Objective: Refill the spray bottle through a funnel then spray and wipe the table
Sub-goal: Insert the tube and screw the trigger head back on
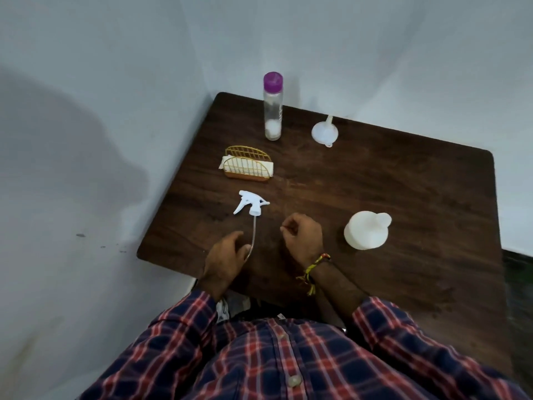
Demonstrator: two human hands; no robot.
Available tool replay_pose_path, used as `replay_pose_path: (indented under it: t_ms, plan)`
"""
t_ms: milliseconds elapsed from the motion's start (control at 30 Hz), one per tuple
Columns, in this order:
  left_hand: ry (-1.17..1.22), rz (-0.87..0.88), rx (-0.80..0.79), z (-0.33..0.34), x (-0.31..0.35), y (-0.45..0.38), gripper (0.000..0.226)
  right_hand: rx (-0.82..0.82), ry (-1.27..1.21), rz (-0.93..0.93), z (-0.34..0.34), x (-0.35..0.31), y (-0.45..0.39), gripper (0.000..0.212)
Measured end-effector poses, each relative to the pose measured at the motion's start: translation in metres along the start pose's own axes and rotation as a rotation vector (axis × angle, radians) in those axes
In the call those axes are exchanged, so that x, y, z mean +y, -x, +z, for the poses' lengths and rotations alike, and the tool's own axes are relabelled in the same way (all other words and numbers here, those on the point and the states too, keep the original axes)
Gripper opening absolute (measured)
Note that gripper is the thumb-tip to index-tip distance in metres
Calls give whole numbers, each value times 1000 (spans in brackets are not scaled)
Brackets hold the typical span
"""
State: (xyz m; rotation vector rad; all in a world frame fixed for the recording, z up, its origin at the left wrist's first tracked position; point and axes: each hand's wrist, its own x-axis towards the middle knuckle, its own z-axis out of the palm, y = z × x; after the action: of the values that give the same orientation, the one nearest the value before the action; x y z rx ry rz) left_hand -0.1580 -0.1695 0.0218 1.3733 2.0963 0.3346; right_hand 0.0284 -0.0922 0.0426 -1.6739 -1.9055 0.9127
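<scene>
Two hands [223, 255] [302, 236] fingers curled empty, dark wooden table [403, 183], pale corner walls [86, 111]

Dark wooden table [389, 183] with rounded corners, set into a wall corner, occupying the centre and right of the frame.

Lying or standing directly on it:
- Clear bottle [272, 111] with purple cap, upright, upper centre near the far edge.
- White funnel [325, 132], on its side, just right of the bottle.
- Gold wire napkin holder [248, 164] holding white napkins, centre left.
- White spray trigger head [250, 205] with its dip tube [253, 235], lying flat below the holder, tube running toward the near edge.
- White opaque container [365, 230], centre right, well apart from the trigger head.
</scene>
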Motion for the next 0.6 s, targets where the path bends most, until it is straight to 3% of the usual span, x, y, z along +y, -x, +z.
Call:
replay_pose_path:
  t_ms: [133,367,500,600]
  plan:
    - [32,-89,-105,-9,-27,-2,46,-107,43,131,42,-18,-20,13]
    - [71,-81,-194,-23,-50,-1,48,-183,211,349,88,-39,-60,59]
    - [67,-74,-238,-28,-51,-3,51,-158,126,412,90,-44,-73,48]
    - [130,-67,-180,-33,-44,-6,46,-106,48,383,81,-46,-78,44]
